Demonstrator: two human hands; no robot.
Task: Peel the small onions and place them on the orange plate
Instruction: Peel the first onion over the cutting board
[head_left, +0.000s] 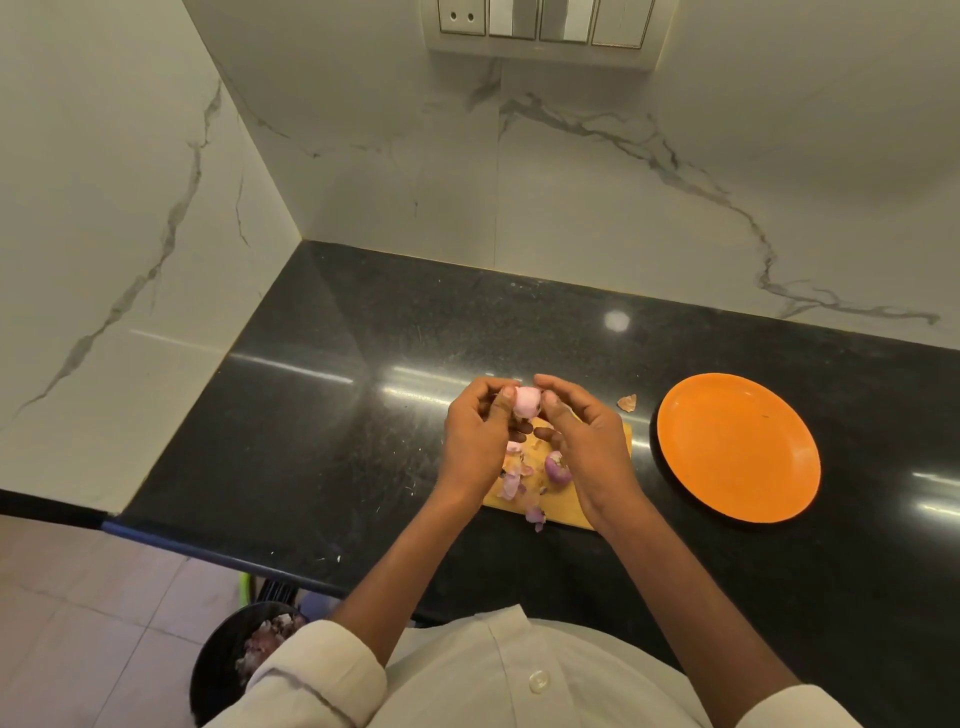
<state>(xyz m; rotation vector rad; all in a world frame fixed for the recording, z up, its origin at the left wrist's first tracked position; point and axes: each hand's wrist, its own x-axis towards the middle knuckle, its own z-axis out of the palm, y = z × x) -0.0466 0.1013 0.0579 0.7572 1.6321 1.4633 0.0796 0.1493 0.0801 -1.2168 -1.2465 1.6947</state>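
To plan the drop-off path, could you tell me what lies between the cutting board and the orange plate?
In the head view, only bare black counter separates the cutting board from the orange plate.

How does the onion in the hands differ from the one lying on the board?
The held onion is pale pink and mostly peeled; the board onion is darker purple, skin still on. The held one is pinched between the left hand and right hand, above the board; the other rests among peels. Both are small.
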